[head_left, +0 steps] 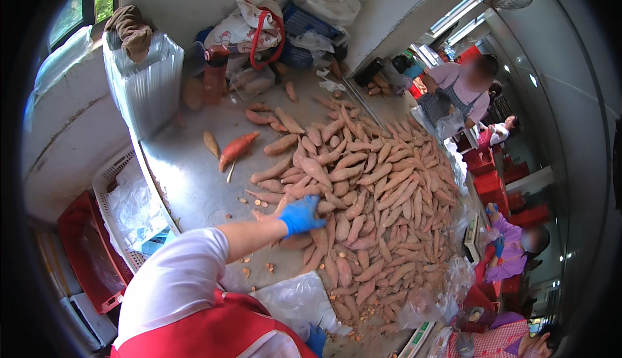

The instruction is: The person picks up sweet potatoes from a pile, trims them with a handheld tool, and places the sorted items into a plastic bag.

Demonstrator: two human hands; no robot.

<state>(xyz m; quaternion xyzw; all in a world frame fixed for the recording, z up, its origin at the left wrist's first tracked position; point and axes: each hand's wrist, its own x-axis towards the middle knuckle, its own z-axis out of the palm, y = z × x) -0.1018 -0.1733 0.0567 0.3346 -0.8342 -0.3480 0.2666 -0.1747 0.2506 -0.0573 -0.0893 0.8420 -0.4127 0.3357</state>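
Note:
My left hand (302, 216), in a blue glove, lies on the left side of a large heap of sweet potatoes (384, 183). Its fingers are somewhat spread against the sweet potatoes; whether they grip one is hidden. At the bottom edge a bit of blue glove, my right hand (317, 341), shows beside a clear plastic bag (296, 299); its fingers and anything in them cannot be made out. A redder sweet potato (238, 150) and a small brown one (211, 143) lie apart from the heap on the metal table (189, 173).
Stacked clear plastic containers (146, 81) stand at the upper left, near a red bottle (215, 73) and a cloth bag (245, 27). A white basket (109, 202) and red crate (92, 256) are beyond the left edge. A scale (418, 338) is lower right; several co-workers are at right.

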